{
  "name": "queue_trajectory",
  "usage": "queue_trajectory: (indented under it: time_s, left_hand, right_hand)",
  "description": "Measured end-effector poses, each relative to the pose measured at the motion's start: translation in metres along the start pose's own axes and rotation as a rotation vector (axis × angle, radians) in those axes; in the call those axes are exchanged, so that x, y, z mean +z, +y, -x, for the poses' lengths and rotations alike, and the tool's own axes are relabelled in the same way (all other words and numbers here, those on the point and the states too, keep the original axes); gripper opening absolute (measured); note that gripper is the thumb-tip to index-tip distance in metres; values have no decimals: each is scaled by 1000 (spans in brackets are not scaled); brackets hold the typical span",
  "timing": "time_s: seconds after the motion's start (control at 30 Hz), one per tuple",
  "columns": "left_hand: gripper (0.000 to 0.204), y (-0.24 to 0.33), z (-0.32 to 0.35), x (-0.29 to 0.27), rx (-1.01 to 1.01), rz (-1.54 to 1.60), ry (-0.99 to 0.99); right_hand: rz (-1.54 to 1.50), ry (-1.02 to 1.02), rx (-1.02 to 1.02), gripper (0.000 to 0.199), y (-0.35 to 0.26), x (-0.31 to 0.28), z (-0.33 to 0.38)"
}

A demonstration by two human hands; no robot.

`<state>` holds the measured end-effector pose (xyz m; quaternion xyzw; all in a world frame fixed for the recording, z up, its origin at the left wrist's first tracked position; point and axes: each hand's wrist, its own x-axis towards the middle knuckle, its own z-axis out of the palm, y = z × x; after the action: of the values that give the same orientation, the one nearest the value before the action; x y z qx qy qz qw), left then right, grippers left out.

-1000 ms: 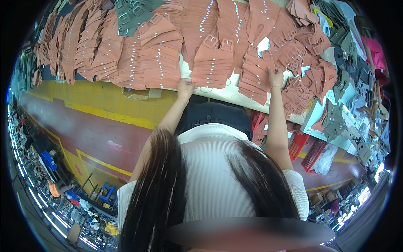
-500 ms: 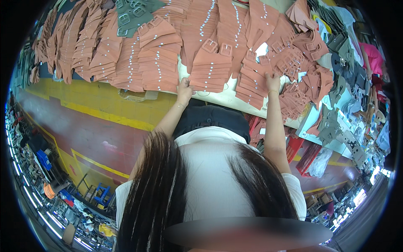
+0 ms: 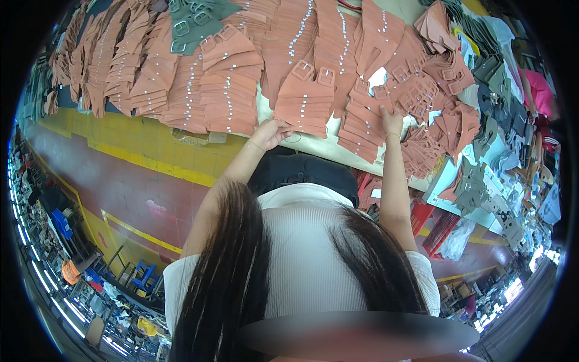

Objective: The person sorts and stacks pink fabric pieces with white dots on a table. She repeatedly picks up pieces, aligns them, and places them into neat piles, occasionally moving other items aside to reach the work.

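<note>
Two fanned stacks of brown, leather-like pieces with buckles lie near the table's front edge. My left hand is at the lower left corner of the middle stack, its fingers closed at the bottom edge. My right hand is at the right side of the other stack, just below a buckle, with its fingers bent around that edge. Small white tags run down the stacks in rows. The fingertips of both hands are partly hidden.
More fanned brown stacks cover the table's left and back. Green buckled pieces lie on top of them. A heap of loose buckled pieces is on the right. Red crates stand below the table. Another person is at far right.
My left hand has shifted right along the bottom edge of the middle stack, and its fingers now point to the right. My right hand has hardly moved.
</note>
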<state>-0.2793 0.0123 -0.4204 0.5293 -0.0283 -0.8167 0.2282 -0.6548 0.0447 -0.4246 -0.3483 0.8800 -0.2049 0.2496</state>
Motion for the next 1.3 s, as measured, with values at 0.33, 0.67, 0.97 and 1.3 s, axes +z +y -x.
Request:
queue_trajectory:
  time_s: [0.33, 0.67, 0.97, 1.3]
  left_hand:
    - [33, 13, 57, 18, -321, 270, -248]
    - [66, 44, 48, 83, 615, -455, -416]
    - [47, 54, -26, 36, 361, -806, 68]
    - [38, 56, -21, 24, -24, -168, -260]
  right_hand:
    - [35, 68, -36, 45, 13, 7, -10]
    - [-40, 16, -120, 38, -30, -7, -12]
    - [-660, -211, -252, 25, -145, -53, 29]
    - [-696, -722, 102, 21, -115, 48, 63]
